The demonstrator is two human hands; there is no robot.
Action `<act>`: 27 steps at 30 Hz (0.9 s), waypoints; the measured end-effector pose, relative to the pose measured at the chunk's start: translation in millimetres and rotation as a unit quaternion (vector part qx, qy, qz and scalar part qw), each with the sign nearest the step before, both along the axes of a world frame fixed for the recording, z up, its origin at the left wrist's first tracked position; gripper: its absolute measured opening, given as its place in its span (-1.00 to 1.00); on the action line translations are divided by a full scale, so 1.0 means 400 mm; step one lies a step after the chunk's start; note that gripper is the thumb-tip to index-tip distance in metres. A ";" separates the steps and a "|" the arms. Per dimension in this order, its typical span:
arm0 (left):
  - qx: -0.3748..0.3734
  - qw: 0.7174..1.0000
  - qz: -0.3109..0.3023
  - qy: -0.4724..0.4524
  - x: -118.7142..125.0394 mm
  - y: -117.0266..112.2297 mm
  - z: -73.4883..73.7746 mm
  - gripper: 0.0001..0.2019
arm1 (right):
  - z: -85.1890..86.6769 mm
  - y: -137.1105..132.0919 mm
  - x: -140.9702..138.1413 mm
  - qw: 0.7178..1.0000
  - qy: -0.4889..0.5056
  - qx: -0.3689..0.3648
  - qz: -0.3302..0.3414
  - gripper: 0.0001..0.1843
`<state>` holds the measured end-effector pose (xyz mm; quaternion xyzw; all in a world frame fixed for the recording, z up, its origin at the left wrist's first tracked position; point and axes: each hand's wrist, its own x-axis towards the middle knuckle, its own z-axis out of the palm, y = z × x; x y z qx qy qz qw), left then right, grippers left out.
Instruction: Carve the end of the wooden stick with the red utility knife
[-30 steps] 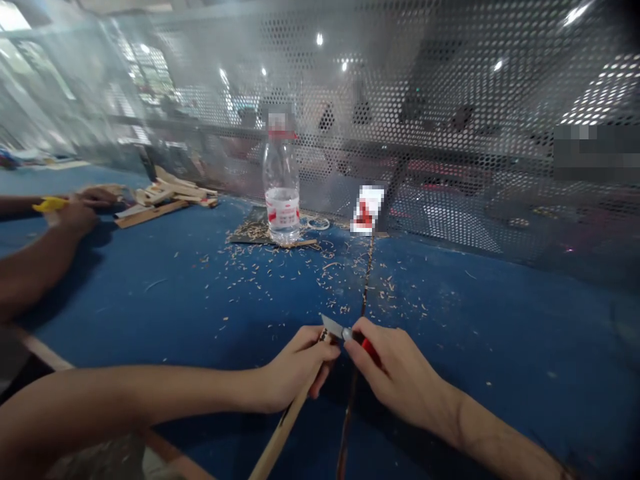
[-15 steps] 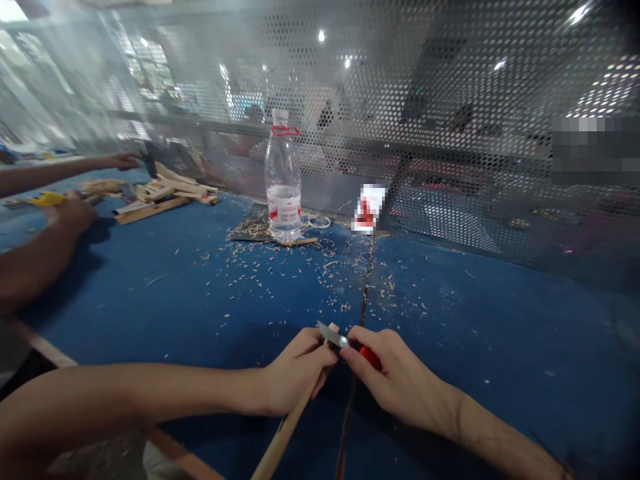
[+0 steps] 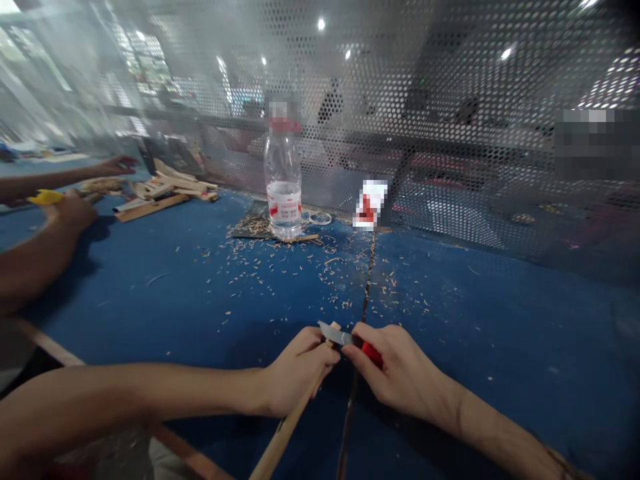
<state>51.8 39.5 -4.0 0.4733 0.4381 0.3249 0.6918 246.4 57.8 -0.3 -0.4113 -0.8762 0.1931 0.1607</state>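
Note:
My left hand [image 3: 295,373] is closed round a long wooden stick [image 3: 280,440] that runs from the bottom edge up to my fingers. My right hand [image 3: 395,373] grips a red-handled knife [image 3: 373,353]. Its metal blade [image 3: 330,332] lies across the stick's top end, just above my left thumb. Both hands sit close together over the blue table [image 3: 500,333]. Wood shavings [image 3: 320,273] are scattered on the table beyond them.
A clear water bottle [image 3: 283,187] stands on a dark pad at the back, against a perforated metal screen [image 3: 450,100]. A pile of wood strips [image 3: 165,193] lies at the back left. Another person's arms [image 3: 45,247] rest at the left, beside a yellow object [image 3: 45,197].
My hands and the knife stay almost in place at the stick's end. On the left, the other person's far hand has reached out toward the wood pile.

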 end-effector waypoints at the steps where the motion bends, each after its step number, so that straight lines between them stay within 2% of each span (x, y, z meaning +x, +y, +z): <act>1: 0.000 1.000 -0.004 0.000 0.000 0.000 -0.001 -0.86 | -0.002 0.001 0.003 1.000 -0.005 0.009 0.003 -0.62; 8: 0.004 1.000 -0.021 0.010 -0.004 0.006 0.004 -0.87 | -0.020 0.016 0.019 0.993 -0.047 0.106 0.022 -0.56; 14: -0.001 1.000 -0.009 0.011 -0.018 0.020 -0.039 -0.89 | -0.036 0.042 0.023 0.983 -0.062 0.172 0.026 -0.48; 18: -0.006 1.000 0.003 0.001 -0.014 0.031 -0.050 -0.89 | -0.041 0.059 0.024 0.984 -0.059 0.169 0.022 -0.51; 24: -0.006 1.000 0.006 -0.022 -0.001 0.046 -0.012 -0.89 | -0.029 0.085 0.022 0.988 -0.076 0.137 0.007 -0.59; 27: 0.002 1.000 0.007 -0.026 0.000 0.048 -0.008 -0.89 | -0.022 0.083 0.015 0.988 -0.089 0.128 0.001 -0.63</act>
